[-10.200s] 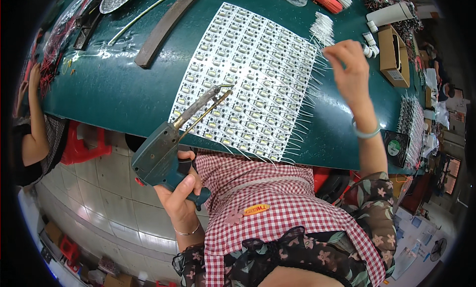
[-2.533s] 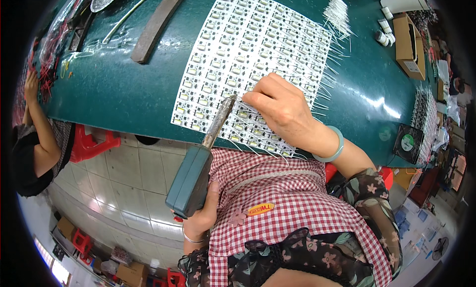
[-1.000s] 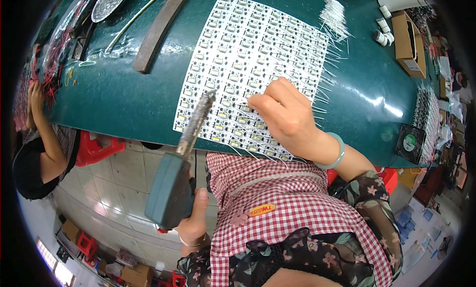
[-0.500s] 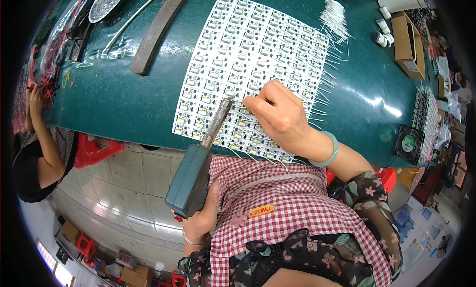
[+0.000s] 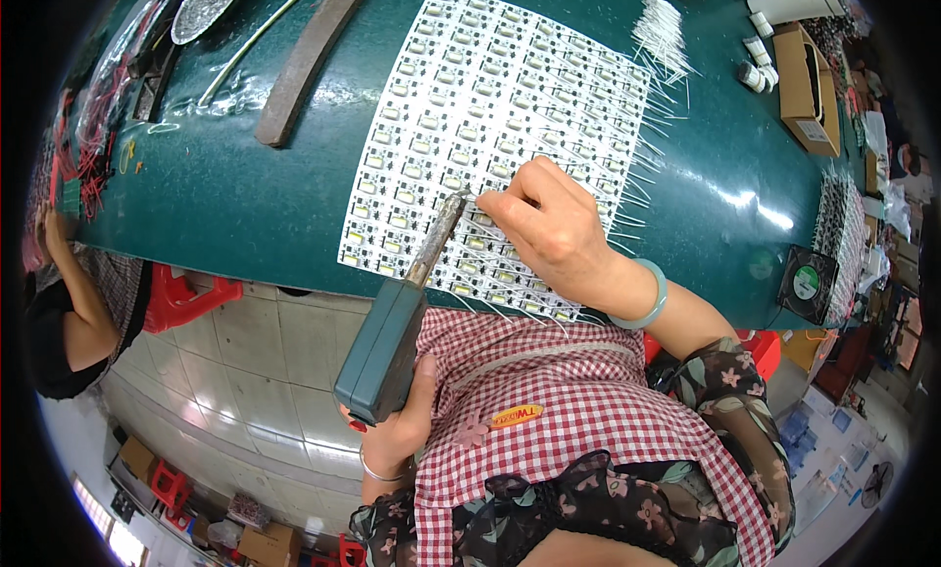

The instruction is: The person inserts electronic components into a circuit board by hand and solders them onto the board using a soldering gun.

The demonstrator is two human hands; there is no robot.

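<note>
A white sheet of small circuit boards (image 5: 428, 121) lies on the green table, with thin white wires (image 5: 635, 199) standing out from its right-hand and near rows. My left hand (image 5: 400, 432) is closed round the dark green body of a soldering gun (image 5: 380, 346). The gun's tarnished metal tip reaches up onto the middle of the sheet. Right beside that tip, my right hand (image 5: 554, 229) pinches with thumb and forefinger over the boards. A short end of white wire shows at these fingertips, though most of it is hidden.
A loose bundle of white wires (image 5: 660, 40) lies past the sheet's far right corner. To the left are a dark flat bar (image 5: 309, 67) and a metal dish (image 5: 206, 8). A cardboard box (image 5: 806, 87) and a small fan (image 5: 807, 283) stand right. Another person's arm (image 5: 88, 302) is at far left.
The soldering gun has shifted slightly right and up, its tip now closer to my right fingertips. My right hand has barely moved. At far left, the other person's hands have lowered.
</note>
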